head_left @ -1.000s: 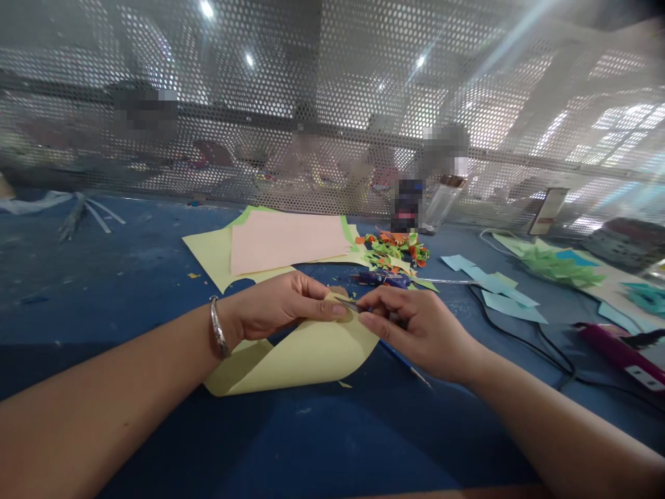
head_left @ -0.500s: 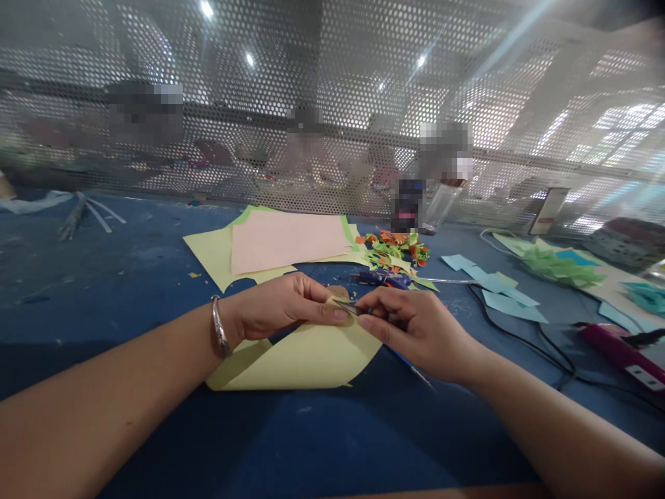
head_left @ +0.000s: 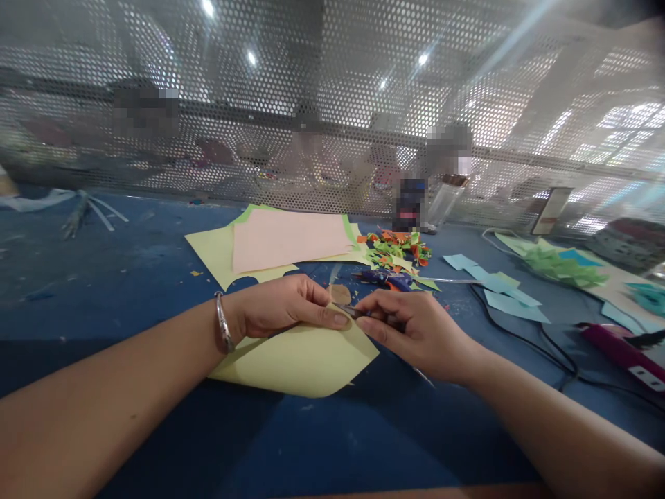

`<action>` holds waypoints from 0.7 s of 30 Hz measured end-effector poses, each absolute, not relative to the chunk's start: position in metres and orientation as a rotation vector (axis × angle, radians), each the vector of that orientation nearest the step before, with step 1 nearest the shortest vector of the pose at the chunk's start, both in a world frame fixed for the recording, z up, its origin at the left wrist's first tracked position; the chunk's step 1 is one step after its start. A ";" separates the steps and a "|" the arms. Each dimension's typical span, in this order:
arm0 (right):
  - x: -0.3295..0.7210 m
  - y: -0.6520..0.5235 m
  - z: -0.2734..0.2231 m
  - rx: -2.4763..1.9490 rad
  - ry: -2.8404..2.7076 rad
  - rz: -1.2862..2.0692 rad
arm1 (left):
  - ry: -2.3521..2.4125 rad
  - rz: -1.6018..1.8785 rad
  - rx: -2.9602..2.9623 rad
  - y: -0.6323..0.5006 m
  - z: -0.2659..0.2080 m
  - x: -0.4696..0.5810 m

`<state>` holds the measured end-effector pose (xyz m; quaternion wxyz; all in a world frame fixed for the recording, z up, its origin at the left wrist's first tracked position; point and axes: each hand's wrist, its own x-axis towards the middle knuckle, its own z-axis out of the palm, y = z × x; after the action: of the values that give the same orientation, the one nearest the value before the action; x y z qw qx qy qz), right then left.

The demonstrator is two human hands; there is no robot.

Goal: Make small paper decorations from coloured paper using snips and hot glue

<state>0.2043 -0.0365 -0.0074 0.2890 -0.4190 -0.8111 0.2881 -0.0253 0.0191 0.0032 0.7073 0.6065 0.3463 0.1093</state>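
Observation:
My left hand [head_left: 291, 305], with a silver bracelet at its wrist, pinches the upper edge of a pale yellow sheet of paper [head_left: 301, 364]. The sheet bends in a curve below my fingers. My right hand [head_left: 410, 329] is closed round a pair of small scissors [head_left: 346, 309]; the blades meet the paper edge beside my left fingertips, and the handles are mostly hidden in my fingers. Just beyond the blades lies a small brown roundish piece [head_left: 341, 294]. A dark blue glue gun [head_left: 387, 278] rests on the table behind my right hand.
Pink paper [head_left: 291, 239] lies over yellow and green sheets farther back. Beside it is a heap of orange and green paper scraps [head_left: 397, 248]. Light blue paper squares [head_left: 512, 305], a black cable [head_left: 551, 346] and a magenta power strip [head_left: 621, 353] are at right. A perforated metal screen [head_left: 332, 138] stands behind.
The yellow sheet has shifted and its lower edge now bows downward. The scissors stay at its upper edge, and more of the brown piece shows. Both hands have barely moved.

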 end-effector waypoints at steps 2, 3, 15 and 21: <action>0.204 -0.036 -0.007 -1.111 -2.177 0.748 | 0.783 0.249 1.372 0.018 0.004 -0.026; 0.204 -0.036 -0.007 -1.110 -2.179 0.738 | 0.792 0.252 1.382 0.018 0.005 -0.026; 0.208 -0.029 -0.010 -1.227 -1.986 0.772 | 0.784 0.322 1.471 0.020 0.006 -0.028; 0.211 -0.024 -0.012 -1.322 -1.974 0.603 | 0.765 0.319 1.550 0.019 0.006 -0.027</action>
<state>0.2107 -0.0236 -0.0121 0.3382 -0.5075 -0.7579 0.2316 -0.0267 0.0188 0.0061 0.6379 0.6792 0.3349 0.1399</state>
